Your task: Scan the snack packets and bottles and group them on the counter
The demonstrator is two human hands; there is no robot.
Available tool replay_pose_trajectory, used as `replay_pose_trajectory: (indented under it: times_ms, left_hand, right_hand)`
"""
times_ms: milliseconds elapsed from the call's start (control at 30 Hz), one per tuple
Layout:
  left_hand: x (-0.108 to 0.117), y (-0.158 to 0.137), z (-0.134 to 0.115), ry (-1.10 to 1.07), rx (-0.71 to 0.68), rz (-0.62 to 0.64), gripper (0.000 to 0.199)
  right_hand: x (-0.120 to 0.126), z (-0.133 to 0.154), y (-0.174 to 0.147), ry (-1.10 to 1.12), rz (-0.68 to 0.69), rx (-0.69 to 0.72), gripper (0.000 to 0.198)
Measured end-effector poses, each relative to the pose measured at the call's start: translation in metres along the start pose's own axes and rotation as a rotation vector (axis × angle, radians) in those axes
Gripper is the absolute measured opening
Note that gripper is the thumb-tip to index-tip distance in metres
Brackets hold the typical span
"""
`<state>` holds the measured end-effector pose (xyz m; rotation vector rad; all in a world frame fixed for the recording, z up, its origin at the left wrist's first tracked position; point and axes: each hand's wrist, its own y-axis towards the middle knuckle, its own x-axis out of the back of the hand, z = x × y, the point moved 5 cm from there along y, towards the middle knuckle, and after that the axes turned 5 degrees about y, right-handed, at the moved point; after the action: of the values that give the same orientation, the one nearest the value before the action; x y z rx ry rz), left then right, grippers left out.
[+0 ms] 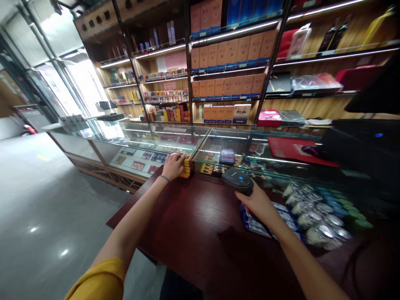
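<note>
The left arm [137, 218] reaches from the near left toward the far middle, with the elbow only a little bent. The left hand [173, 166] has the palm turned downward and the fingers bent. The right arm [295, 243] comes from the near right and slants to the far left. The right hand [258, 201] is curled in a grasp, its thumb [241, 196] toward the left.

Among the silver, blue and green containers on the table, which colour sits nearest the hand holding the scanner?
The silver-lidded jars: they form the group's left side, closest to the right hand. The blue containers and green containers sit farther right.
</note>
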<state>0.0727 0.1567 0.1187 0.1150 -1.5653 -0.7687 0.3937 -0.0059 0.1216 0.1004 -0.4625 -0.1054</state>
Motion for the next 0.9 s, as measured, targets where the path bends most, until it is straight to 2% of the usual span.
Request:
replay_pose_trajectory:
  times_ms: [100,200,300,433,700,800,900]
  left_hand:
    - [0.006,-0.002,-0.012,-0.005,0.006,-0.045,0.059]
    - [0.012,-0.003,-0.037,-0.047,-0.037,-0.109,0.055]
    - [0.013,-0.003,-0.074,-0.139,-0.105,-0.167,0.051]
    - [0.006,-0.007,-0.139,-0.321,-0.186,-0.201,0.047]
    - [-0.022,-0.025,-0.275,-0.625,-0.327,-0.045,0.041]
    - [-0.027,-0.03,-0.311,-0.649,-0.401,0.049,0.038]
    - [-0.032,-0.034,-0.331,-0.6,-0.441,0.124,0.035]
  right_hand:
    - [0.018,0.001,0.002,0.004,0.003,-0.018,0.044]
    - [0.046,0.007,-0.002,0.014,0.011,-0.028,0.028]
    - [0.076,0.013,-0.011,0.032,0.016,-0.024,0.016]
    - [0.109,0.009,-0.025,0.016,0.061,-0.064,0.024]
    - [0.171,-0.013,-0.052,-0.063,0.089,-0.132,0.034]
    - [0.184,-0.019,-0.062,-0.094,0.134,-0.164,0.037]
    - [0.191,-0.023,-0.068,-0.105,0.172,-0.191,0.036]
